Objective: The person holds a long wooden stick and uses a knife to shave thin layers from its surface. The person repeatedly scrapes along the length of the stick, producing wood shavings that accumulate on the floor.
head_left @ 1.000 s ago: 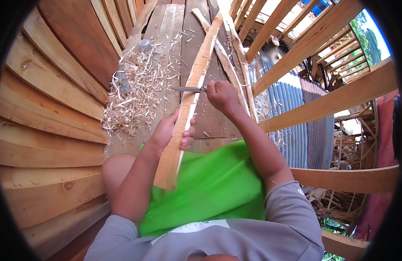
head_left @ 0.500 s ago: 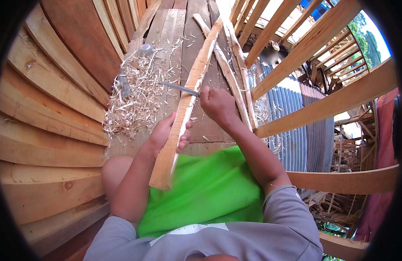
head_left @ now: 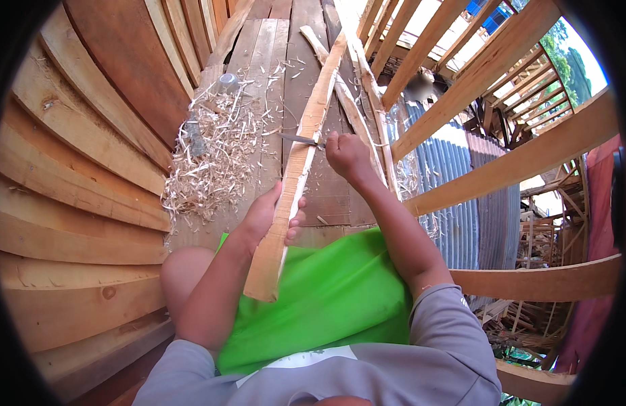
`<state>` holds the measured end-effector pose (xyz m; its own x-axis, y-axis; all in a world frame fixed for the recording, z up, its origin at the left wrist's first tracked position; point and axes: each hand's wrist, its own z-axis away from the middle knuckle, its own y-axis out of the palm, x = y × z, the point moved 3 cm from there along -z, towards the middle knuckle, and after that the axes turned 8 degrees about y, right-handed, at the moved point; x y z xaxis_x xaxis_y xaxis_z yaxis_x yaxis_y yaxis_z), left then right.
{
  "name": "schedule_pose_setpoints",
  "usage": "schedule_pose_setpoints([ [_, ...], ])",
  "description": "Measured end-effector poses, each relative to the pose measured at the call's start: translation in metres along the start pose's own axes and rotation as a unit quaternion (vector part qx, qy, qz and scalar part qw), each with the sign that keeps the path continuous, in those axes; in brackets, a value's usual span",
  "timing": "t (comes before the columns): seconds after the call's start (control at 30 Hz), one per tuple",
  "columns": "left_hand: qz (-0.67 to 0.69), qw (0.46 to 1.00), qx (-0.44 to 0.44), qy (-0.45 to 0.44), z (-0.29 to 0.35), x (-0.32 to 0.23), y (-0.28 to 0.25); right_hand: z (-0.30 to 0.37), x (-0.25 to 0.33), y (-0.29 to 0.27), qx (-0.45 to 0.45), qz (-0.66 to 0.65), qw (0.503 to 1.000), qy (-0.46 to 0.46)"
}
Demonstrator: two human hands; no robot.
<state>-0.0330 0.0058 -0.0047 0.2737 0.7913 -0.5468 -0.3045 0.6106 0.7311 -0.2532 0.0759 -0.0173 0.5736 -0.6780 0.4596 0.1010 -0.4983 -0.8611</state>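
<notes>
Watching remotely, I see the left hand (head_left: 261,215) clasping the wooden strip (head_left: 295,169), slanting forward-right; the right hand (head_left: 349,156) grips the knife (head_left: 298,139) crosswise.

Wood strip (head_left: 297,166) crosses over second strip (head_left: 358,118) — knife (head_left: 296,138) across the first, shavings (head_left: 211,162) on floorboards (head_left: 294,101) to its left, plank wall (head_left: 83,196) beyond those, railing (head_left: 509,162) at right

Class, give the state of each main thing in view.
Long pale wooden strip: slanted, gripped.
Thin grey metal knife: blade across strip.
Bare left hand: closed around strip.
Bare right hand: closed around knife handle.
Curly pale wood shavings: loose, heaped.
Brown plank floor: littered with shavings.
</notes>
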Motion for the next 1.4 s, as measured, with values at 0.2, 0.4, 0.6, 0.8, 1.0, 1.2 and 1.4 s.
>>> schedule_pose_setpoints([
  [0.2, 0.030, 0.999, 0.031, 0.010, 0.011, -0.009, -0.009, 0.014, 0.032, -0.005, 0.046, 0.014, 0.999, -0.007],
  [0.4, 0.023, 0.999, -0.020, 0.014, 0.010, -0.008, -0.008, 0.019, 0.031, -0.003, 0.026, 0.007, 0.999, 0.021],
  [0.6, 0.041, 0.999, 0.025, 0.016, 0.007, 0.000, -0.001, 0.001, 0.004, 0.007, 0.009, -0.022, 1.000, 0.007],
  [0.8, 0.045, 0.999, 0.021, 0.013, 0.018, -0.011, -0.012, 0.025, 0.041, -0.003, 0.025, -0.024, 0.987, -0.160],
  [1.0, 0.046, 0.997, 0.059, 0.006, 0.012, -0.018, -0.016, 0.008, 0.018, 0.013, 0.023, -0.032, 0.999, 0.017],
  [1.2, 0.045, 0.999, 0.003, -0.013, 0.012, 0.002, 0.007, -0.016, -0.006, 0.011, 0.115, -0.003, 0.991, 0.069],
  [1.4, 0.001, 0.999, -0.039, 0.004, 0.018, -0.013, -0.004, 0.014, 0.025, 0.016, 0.064, -0.019, 0.998, 0.010],
])
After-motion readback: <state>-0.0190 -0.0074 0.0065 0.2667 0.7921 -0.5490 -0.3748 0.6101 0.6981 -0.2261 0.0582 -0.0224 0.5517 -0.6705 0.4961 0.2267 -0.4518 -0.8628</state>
